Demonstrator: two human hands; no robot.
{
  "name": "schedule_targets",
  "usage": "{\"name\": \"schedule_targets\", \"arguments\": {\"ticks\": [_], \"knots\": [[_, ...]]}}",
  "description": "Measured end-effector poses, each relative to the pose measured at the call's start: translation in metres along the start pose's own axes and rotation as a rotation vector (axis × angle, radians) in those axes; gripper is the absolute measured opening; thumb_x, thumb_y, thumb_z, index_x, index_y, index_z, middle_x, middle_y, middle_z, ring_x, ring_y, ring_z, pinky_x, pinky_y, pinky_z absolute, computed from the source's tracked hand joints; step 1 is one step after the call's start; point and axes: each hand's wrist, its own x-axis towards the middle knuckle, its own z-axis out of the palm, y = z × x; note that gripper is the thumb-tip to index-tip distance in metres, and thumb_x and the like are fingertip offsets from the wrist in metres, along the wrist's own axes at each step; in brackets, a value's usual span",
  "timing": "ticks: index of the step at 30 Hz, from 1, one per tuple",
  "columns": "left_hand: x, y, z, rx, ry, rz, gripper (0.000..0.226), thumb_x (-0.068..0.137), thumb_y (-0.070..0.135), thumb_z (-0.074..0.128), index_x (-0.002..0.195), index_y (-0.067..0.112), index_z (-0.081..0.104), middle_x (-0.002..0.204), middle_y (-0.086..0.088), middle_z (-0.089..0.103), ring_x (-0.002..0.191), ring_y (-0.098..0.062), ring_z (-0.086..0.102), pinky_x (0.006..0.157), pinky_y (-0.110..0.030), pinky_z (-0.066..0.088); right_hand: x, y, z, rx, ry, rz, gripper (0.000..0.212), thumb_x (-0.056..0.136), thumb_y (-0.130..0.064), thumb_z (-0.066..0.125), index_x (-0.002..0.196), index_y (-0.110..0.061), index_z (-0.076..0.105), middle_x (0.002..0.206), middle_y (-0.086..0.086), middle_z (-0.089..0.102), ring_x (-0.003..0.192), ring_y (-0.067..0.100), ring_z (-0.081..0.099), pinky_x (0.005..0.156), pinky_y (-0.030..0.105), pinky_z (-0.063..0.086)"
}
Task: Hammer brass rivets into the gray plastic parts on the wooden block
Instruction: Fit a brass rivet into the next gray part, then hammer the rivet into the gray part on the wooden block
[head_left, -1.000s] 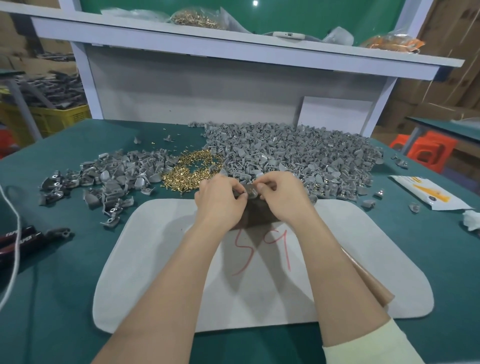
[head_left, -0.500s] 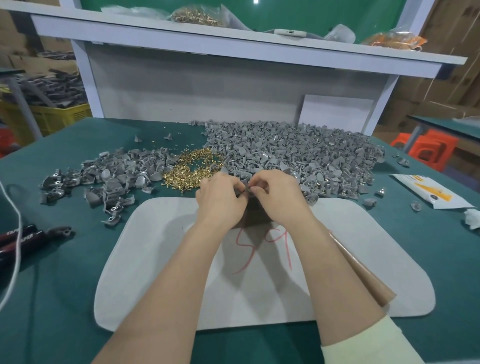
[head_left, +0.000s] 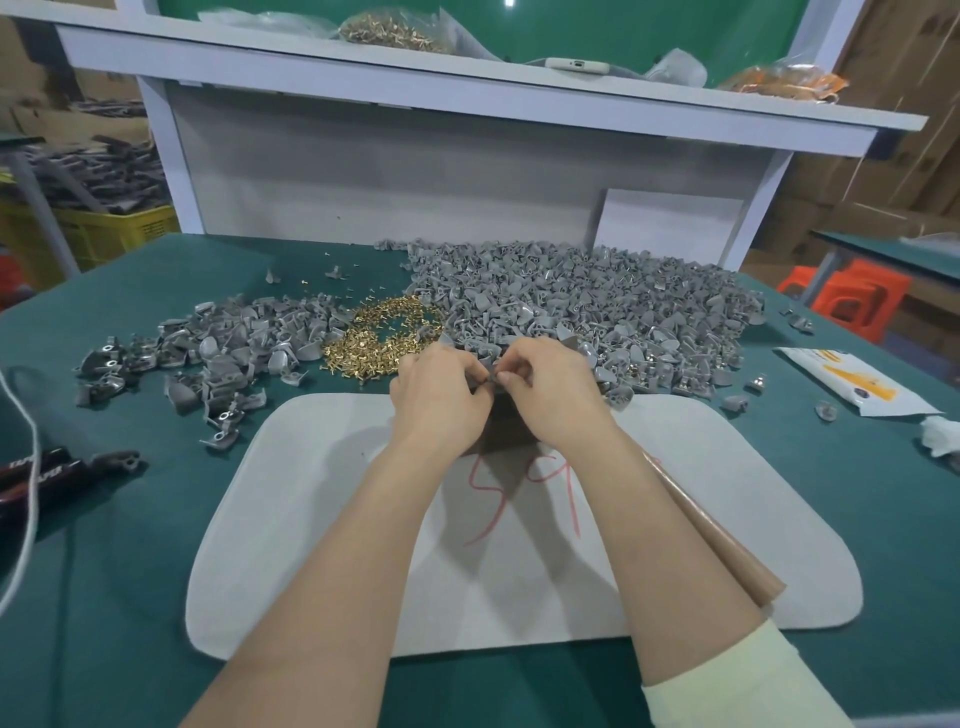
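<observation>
Gray plastic is held by both hands: one small gray plastic part (head_left: 491, 375) is pinched between the curled fingers (head_left: 519, 371) of the right hand (head_left: 558, 395) and those of the left hand (head_left: 439, 397), with the fingertips brought together around it. The part is held just above the far end of the wooden block (head_left: 506, 434), a dark brown piece set on the pale mat (head_left: 701, 519) and largely hidden by the hands. Whether a rivet is seated in the part cannot be told.

The mat is laid at the middle of the near edge of the green tabletop (head_left: 130, 571), and red marks are written on it. Brass rivets (head_left: 382, 340) are heaped just beyond the left hand. A large heap of gray parts (head_left: 597, 306) is spread from there toward the far right corner, and a smaller heap (head_left: 223, 348) is scattered left of the rivets. A brown tapered piece (head_left: 727, 556) is seen on the right of the mat, partly covered by the right forearm; what it is cannot be told. A white packet (head_left: 852, 384) is laid near the right edge, and a black and red tool (head_left: 41, 473) beside a white cord (head_left: 28, 441) near the left edge.
</observation>
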Motion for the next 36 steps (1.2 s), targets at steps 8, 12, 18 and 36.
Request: {"name": "schedule_targets", "arguments": {"ticks": [8, 12, 18, 36], "knots": [[-0.001, 0.000, 0.000, 0.018, 0.010, -0.006, 0.014, 0.089, 0.030, 0.061, 0.095, 0.027, 0.073, 0.110, 0.003, 0.065, 0.114, -0.028, 0.049, 0.089, -0.033, 0.037, 0.000, -0.001, -0.008, 0.091, -0.048, 0.043, 0.015, 0.091, -0.014, 0.057, 0.098, -0.017, 0.070, 0.100, 0.001, 0.067, 0.090, 0.015, 0.058, 0.079, 0.022, 0.040], [-0.002, 0.001, -0.004, 0.000, 0.021, -0.033, 0.010, 0.089, 0.027, 0.061, 0.087, 0.026, 0.071, 0.112, 0.003, 0.061, 0.114, -0.028, 0.048, 0.088, -0.034, 0.038, -0.002, 0.018, -0.029, 0.063, 0.120, 0.257, 0.019, 0.095, -0.022, 0.052, 0.103, -0.016, 0.069, 0.107, 0.005, 0.068, 0.098, 0.022, 0.059, 0.085, 0.028, 0.044], [-0.002, 0.001, -0.007, -0.014, 0.025, -0.079, 0.015, 0.088, 0.026, 0.062, 0.074, 0.031, 0.062, 0.113, 0.003, 0.062, 0.115, -0.028, 0.047, 0.089, -0.035, 0.038, -0.004, 0.032, -0.037, -0.153, -0.266, 0.492, 0.044, 0.099, -0.039, 0.041, 0.070, -0.006, 0.049, 0.070, 0.010, 0.051, 0.081, 0.029, 0.051, 0.070, 0.028, 0.035], [0.000, -0.005, -0.009, -0.028, 0.044, -0.154, 0.008, 0.085, 0.027, 0.063, 0.078, 0.028, 0.061, 0.106, 0.002, 0.066, 0.110, -0.028, 0.052, 0.088, -0.035, 0.038, -0.015, 0.014, -0.065, 0.144, 0.065, 0.273, 0.025, 0.094, -0.033, 0.051, 0.114, -0.020, 0.058, 0.094, 0.007, 0.069, 0.077, 0.025, 0.061, 0.075, 0.043, 0.053]]}}
